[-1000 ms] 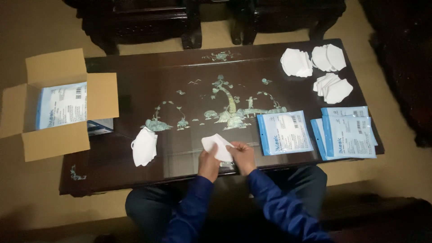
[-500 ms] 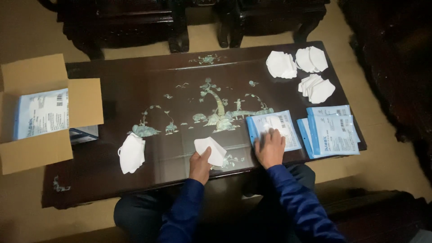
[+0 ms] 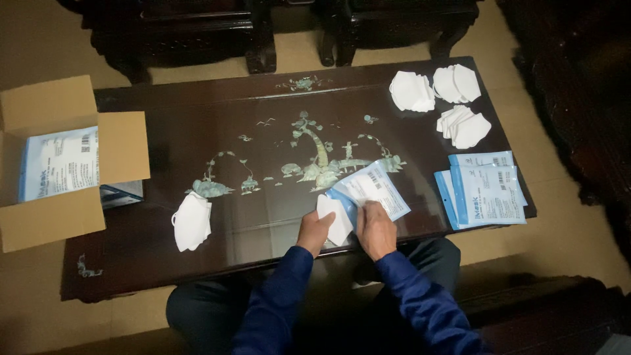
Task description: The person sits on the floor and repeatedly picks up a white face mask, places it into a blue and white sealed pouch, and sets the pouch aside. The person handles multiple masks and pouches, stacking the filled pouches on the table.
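- Both hands meet at the near edge of the dark table (image 3: 197,131): the left hand (image 3: 314,231) pinches a folded white mask (image 3: 334,217) by its lower corner, and the right hand (image 3: 374,229) presses on and grips the lower end of a blue-and-white pouch (image 3: 369,190).
- Mask and pouch overlap, the mask's right side at the pouch's open end; whether it is partly inside cannot be told.
- Handling, as a judgement: the mask looks light, soft and easily creased, so it is best held by the folded edge, not by the ear loops; the pouch looks thin, slick and floppy, likely to slide on the glossy tabletop unless pinned flat.
- The mask is plain white, folded flat into a blunt wedge; the pouch is a flat rectangle, pale with a blue border, lying tilted.
- To the left lies another white mask (image 3: 192,221), with an open cardboard box (image 3: 59,223) beyond the table's edge.
- To the right sit a stack of pouches (image 3: 483,194) and, farther back, piles of masks (image 3: 437,89).
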